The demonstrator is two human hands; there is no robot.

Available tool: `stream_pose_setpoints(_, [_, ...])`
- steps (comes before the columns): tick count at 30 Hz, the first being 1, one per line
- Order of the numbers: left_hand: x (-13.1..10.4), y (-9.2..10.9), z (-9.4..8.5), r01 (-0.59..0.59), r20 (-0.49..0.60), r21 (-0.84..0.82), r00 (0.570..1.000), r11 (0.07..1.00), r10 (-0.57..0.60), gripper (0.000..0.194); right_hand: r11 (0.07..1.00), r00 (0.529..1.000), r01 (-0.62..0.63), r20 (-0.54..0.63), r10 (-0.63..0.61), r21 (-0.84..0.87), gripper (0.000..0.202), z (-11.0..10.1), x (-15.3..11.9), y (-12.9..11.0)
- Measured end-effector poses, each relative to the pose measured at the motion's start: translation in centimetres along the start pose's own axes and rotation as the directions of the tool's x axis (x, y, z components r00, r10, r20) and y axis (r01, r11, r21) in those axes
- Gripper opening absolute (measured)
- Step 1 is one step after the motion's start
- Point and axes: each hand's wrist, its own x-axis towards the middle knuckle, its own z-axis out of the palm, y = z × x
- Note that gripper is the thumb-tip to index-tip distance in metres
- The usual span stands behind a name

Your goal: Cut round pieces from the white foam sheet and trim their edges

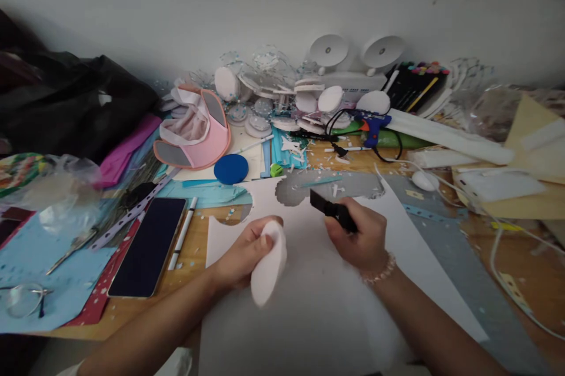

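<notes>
White foam disc (268, 273), tilted above the cut-out white sheet (304, 246) in the left hand (242, 249)'s pinching grip, could be gouged should the right hand (366, 232), its grip wrapped round an exposed-blade utility knife (339, 217), slip

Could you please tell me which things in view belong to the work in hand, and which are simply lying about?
In use, it seems:
- black utility knife, in the right hand
- white disc, in the left hand
- white sheet with curved cutouts, beneath both

Probably just lying about:
- smartphone
- blue glue gun
- scissors
- eyeglasses
</notes>
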Motion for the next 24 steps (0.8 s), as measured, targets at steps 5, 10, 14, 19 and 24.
stream_pose_setpoints(5, [1.4, 0.8, 0.4, -0.063, -0.342, -0.175, 0.940, 0.983, -0.001, 0.030, 0.991, 0.996, 0.083, 0.024, -0.085, 0.104, 0.021, -0.1, 0.1, -1.0])
stream_pose_setpoints(10, [1.7, 1.1, 0.7, -0.177, -0.267, -0.224, 0.957, 0.958, 0.114, 0.037, 0.954, 0.949, 0.226, 0.176, -0.262, 0.198, 0.032, 0.1, -0.2, -1.5])
stream_pose_setpoints(14, [1.2, 0.9, 0.9, -0.131, -0.217, -0.115, 0.971, 0.985, 0.103, 0.034, 0.964, 0.963, 0.205, 0.143, -0.230, 0.169, 0.037, 0.1, -0.2, -1.1])
stream_pose_setpoints(19, [0.8, 0.5, 0.4, -0.155, -0.146, 0.242, 0.970, 0.958, 0.193, 0.034, 0.980, 0.982, 0.131, 0.114, -0.149, 0.152, 0.025, -0.1, 0.0, -1.1])
stream_pose_setpoints(24, [0.7, 0.4, -0.4, -0.557, 0.274, 0.747, 0.755, 0.362, 0.595, 0.106, 0.969, 0.951, 0.138, 0.247, -0.188, 0.207, 0.030, -0.2, 0.0, -1.1])
